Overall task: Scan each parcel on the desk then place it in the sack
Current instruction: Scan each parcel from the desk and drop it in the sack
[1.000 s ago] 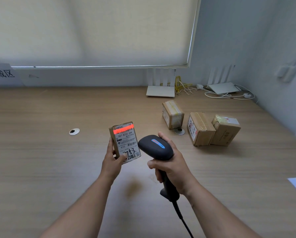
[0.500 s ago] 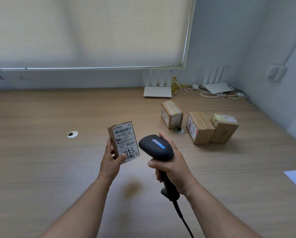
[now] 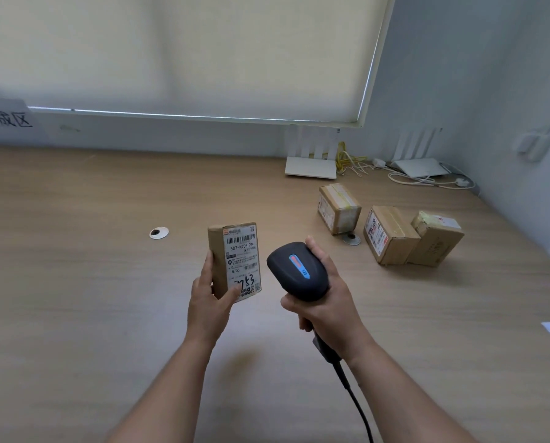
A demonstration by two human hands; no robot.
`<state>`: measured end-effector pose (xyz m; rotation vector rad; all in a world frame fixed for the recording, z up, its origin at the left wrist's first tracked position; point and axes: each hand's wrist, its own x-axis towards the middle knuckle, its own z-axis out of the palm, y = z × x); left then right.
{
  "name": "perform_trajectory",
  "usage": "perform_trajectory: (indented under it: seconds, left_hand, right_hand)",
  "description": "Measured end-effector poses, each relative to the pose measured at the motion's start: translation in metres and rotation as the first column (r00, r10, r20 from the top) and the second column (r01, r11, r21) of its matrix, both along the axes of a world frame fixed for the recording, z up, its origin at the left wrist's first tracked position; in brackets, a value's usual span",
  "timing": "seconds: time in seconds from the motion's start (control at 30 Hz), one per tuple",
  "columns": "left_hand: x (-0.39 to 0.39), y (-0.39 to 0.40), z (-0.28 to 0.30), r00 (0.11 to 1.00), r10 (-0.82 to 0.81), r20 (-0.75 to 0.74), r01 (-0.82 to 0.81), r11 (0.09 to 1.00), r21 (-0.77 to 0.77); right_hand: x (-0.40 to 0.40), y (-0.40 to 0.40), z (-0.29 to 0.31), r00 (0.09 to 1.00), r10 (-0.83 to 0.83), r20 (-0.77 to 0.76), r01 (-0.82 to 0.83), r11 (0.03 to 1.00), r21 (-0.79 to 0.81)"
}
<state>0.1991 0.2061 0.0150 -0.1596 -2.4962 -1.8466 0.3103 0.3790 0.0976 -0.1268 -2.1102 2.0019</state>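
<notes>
While left hand (image 3: 207,302) grips parcel (image 3: 235,260) upright, right hand (image 3: 328,302) clenched round scanner (image 3: 296,271) — beside it.

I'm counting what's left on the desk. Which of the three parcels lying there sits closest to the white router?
The leftmost parcel, sealed with yellowish tape. It lies apart from the other two parcels, which touch each other farther right.
</notes>
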Motion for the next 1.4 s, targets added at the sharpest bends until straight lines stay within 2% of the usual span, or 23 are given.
perform_trajectory:
  seconds: [0.47,0.7,1.1,1.4]
  left_hand:
    - [0.112,-0.078,0.015,0.993,0.099,-0.063,-0.102,0.993,-0.051]
    - [0.172,-0.142,0.026,0.972,0.212,-0.099,-0.220,0.972,-0.081]
    - [0.221,-0.275,0.048,0.860,0.492,-0.132,-0.503,0.862,-0.065]
    - [0.231,-0.422,0.069,0.764,0.621,-0.178,-0.639,0.766,-0.068]
  right_hand:
    - [0.091,-0.072,0.013,0.988,0.141,-0.069,-0.138,0.989,0.047]
    - [0.121,-0.128,0.023,0.969,0.226,-0.103,-0.225,0.974,0.024]
    - [0.113,-0.259,0.036,0.878,0.457,-0.142,-0.454,0.889,0.056]
    - [0.087,-0.411,0.055,0.802,0.573,-0.172,-0.580,0.814,0.006]
